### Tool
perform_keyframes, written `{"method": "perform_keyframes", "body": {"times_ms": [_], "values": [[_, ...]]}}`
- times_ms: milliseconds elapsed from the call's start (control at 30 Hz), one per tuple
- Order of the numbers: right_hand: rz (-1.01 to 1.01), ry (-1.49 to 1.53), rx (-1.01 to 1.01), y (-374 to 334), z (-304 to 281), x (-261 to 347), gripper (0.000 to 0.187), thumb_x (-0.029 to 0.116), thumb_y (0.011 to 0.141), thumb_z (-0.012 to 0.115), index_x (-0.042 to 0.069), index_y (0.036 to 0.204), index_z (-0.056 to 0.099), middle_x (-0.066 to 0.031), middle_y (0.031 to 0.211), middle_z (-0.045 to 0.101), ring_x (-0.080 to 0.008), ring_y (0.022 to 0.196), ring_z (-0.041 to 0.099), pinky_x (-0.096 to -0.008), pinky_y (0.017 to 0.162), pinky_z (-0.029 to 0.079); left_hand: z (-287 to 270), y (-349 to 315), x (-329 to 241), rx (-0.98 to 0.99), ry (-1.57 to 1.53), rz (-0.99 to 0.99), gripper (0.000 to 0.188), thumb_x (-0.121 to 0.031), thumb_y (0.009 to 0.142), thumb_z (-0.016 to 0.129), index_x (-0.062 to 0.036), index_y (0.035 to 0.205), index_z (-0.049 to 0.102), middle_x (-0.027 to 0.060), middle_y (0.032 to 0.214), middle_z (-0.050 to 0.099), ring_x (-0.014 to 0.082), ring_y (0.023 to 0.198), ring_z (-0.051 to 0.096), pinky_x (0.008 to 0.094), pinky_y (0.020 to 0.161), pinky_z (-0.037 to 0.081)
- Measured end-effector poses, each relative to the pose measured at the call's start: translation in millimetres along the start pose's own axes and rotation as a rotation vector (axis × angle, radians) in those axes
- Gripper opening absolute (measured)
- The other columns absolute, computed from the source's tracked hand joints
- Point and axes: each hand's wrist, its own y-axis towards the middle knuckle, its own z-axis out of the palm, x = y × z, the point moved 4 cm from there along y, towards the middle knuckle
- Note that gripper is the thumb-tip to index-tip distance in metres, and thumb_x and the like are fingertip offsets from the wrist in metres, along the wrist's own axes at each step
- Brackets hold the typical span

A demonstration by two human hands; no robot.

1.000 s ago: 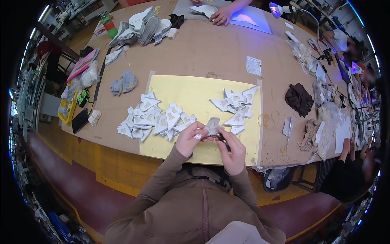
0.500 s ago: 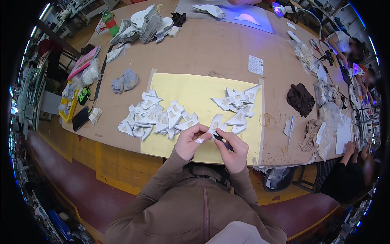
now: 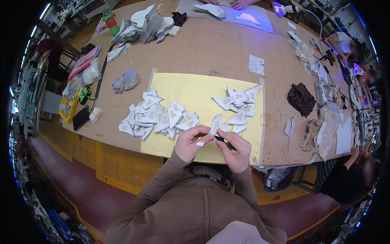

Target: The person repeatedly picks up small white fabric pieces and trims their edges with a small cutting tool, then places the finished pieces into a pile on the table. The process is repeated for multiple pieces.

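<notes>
My left hand pinches a white curved cut-out piece between thumb and fingers, with something shiny on the thumb. Close beside it, my right hand is closed round a slim dark tool, whose exact kind I cannot make out. The tool lies against the lower end of the piece, which is partly hidden by my fingers. Both hands are just above the near part of a yellow sheet. A larger pile of similar white pieces lies to the left, and a smaller pile lies beyond my right hand.
The brown table also holds grey gloves, a phone, a dark crumpled cloth and a pen. Stacked pale pieces and a green bottle stand far left. Another person's hands are at the far edge.
My right hand has moved slightly right and down, and the dark tool now shows less. Another person's hands have come further into view at the far edge.
</notes>
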Motion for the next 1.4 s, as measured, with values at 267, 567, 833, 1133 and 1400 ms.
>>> {"method": "perform_keyframes", "body": {"times_ms": [267,567,833,1133,1400], "values": [[0.058,0.022,-0.032,-2.1,1.7,7.0,0.034,-0.005,0.076,0.074,-0.001,0.11,0.071,-0.0143,0.087,0.07,-0.0186,0.067,0.067,-0.0261,0.055,0.049,4.0,-3.3,-4.5,-0.012,0.032,0.105,0.014,0.0,0.09,0.068,0.0083,0.101,0.063,0.0079,0.098,0.064,0.0122,0.092,0.059,0.027,0.084,0.048],[-0.084,-0.015,0.033,2.1,-1.8,4.8,0.036,-0.009,0.076,0.072,-0.002,0.111,0.07,-0.0124,0.086,0.069,-0.0126,0.063,0.06,-0.0233,0.055,0.046,1.0,-3.2,-4.0,0.0,0.112,0.172,0.013,0.002,0.088,0.069,0.0083,0.098,0.064,0.0083,0.098,0.065,0.0134,0.091,0.059,0.0275,0.084,0.047],[-0.006,0.015,-0.048,-3.1,6.7,6.3,0.036,-0.007,0.077,0.072,-0.001,0.112,0.07,-0.0107,0.084,0.067,-0.0114,0.063,0.055,-0.0232,0.055,0.043,1.7,-4.8,-6.1,-0.066,0.146,0.203,0.016,0.003,0.086,0.07,0.0082,0.1,0.064,0.0088,0.096,0.065,0.0134,0.09,0.059,0.0275,0.082,0.047],[0.073,0.05,-0.11,-7.1,13.5,12.7,0.034,-0.006,0.079,0.071,-0.002,0.113,0.069,-0.0095,0.083,0.065,-0.0113,0.061,0.048,-0.024,0.055,0.04,7.9,-9.4,-4.3,-0.159,0.065,0.236,0.017,0.005,0.086,0.069,0.0085,0.102,0.064,0.0105,0.099,0.065,0.0143,0.09,0.059,0.0274,0.082,0.048],[0.072,0.039,-0.115,-8.3,15.9,16.1,0.034,-0.008,0.08,0.07,-0.003,0.113,0.068,-0.0104,0.085,0.065,-0.0126,0.064,0.053,-0.0251,0.058,0.043,9.6,-12.8,2.2,-0.214,0.011,0.25,0.016,0.006,0.087,0.068,0.0085,0.103,0.065,0.0109,0.101,0.065,0.0132,0.091,0.059,0.027,0.084,0.048]]}}
